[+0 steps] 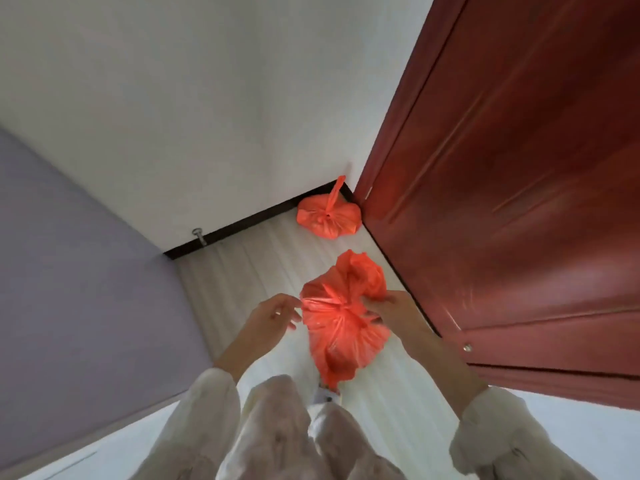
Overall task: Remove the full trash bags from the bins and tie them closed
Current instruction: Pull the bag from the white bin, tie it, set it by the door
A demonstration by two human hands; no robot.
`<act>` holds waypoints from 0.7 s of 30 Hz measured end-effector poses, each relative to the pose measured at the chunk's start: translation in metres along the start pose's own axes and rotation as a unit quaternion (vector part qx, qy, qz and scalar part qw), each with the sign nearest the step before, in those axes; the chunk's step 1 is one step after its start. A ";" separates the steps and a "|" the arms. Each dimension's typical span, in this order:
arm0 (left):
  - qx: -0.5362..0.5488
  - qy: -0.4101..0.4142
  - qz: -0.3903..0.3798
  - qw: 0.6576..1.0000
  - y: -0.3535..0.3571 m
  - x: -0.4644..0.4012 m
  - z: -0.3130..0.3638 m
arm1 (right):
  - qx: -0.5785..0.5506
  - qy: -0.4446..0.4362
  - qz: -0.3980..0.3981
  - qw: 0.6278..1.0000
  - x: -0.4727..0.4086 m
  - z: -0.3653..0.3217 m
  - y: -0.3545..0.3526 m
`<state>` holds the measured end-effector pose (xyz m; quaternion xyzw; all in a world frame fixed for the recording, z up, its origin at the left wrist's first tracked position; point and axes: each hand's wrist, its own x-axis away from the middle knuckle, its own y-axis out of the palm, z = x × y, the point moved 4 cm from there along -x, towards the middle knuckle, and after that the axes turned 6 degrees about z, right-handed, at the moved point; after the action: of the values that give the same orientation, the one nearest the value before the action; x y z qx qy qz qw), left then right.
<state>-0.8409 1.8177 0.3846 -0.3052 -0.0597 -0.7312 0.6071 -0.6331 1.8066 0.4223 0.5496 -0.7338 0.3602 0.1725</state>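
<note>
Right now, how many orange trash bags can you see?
2. One orange bag is held up in front of the person, between the left hand and right hand. The other bag sits knotted on the floor in the corner beside the red door.
</note>
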 end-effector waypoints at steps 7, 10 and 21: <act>0.047 -0.050 0.087 0.994 -0.014 -0.099 0.001 | 0.065 -0.011 -0.068 0.996 -0.144 -0.068 0.040; 0.056 -0.078 0.092 0.991 -0.021 -0.151 -0.015 | 0.075 0.000 -0.083 0.994 -0.210 -0.083 0.074; 0.033 -0.163 0.109 0.980 -0.039 -0.351 -0.099 | -0.013 0.120 -0.134 0.984 -0.414 -0.059 0.210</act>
<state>-0.8868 2.0806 0.1334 -0.4049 -0.1490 -0.5988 0.6748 -0.6978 2.1601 0.1220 0.5931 -0.6322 0.3877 0.3133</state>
